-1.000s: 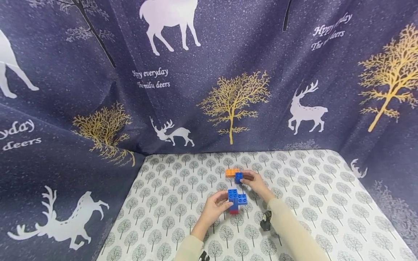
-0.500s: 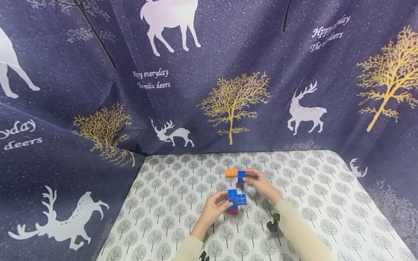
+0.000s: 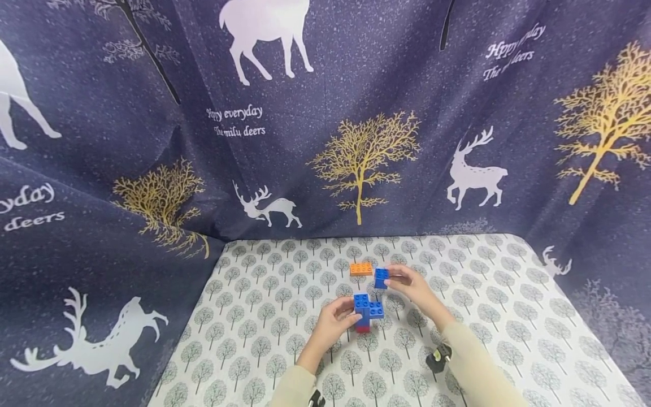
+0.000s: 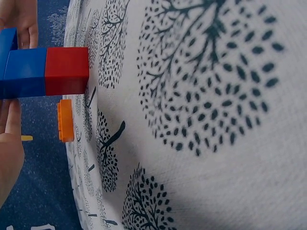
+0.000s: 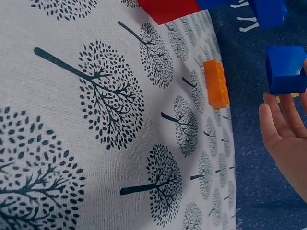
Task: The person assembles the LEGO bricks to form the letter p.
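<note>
My left hand [image 3: 331, 327] grips a small tower of toy building bricks [image 3: 361, 303] by its sides. The tower stands upright, blue above with a red brick [image 4: 67, 71] at its foot. A studded blue brick [image 3: 376, 310] juts out from its right side. Farther back and to the right, my right hand [image 3: 413, 287] pinches a loose blue brick [image 5: 286, 71] between thumb and fingers. This brick is held up above the cloth, apart from the tower. An orange brick [image 3: 361, 269] lies just left of it, untouched, studs up.
A white cloth [image 3: 244, 316] printed with grey trees covers the table. Dark blue fabric [image 3: 325, 169] with deer and trees hangs behind it and along the sides. Black wrist cameras sit on both sleeves, the right one [image 3: 437, 359] close over the cloth.
My right hand has shifted a little to the right with its blue brick, opening a gap from the orange brick. The left hand and the tower stay nearly where they were.
</note>
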A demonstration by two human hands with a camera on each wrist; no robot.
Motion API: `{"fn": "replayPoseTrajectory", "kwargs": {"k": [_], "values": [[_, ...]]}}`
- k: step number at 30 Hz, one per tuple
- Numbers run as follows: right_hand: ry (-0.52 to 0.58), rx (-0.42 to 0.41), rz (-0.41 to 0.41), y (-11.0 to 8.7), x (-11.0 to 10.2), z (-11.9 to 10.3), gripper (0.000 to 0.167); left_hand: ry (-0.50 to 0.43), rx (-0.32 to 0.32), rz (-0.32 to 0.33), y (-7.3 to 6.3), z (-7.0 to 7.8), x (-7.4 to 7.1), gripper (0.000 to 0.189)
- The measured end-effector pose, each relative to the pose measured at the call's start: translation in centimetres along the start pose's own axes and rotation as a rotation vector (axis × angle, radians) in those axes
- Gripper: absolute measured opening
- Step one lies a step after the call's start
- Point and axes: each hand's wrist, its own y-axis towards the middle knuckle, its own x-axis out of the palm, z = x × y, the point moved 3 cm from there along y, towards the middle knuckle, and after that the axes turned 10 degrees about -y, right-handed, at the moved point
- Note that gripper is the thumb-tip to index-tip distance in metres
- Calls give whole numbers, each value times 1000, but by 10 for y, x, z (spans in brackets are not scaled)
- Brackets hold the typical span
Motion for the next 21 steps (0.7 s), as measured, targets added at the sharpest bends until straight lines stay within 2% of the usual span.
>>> {"fn": "replayPoseTrajectory", "kwargs": {"k": [10,17,21], "values": [[-6,-84,-22,-16,-3,-12,42,13,16,-4,0,0,0,41],[3,-44,-34,-27,-5,-13,42,16,22,-1,0,0,1,40],[9,-86,-47,-32,-5,-15,42,10,20,-3,0,0,0,40]]}}
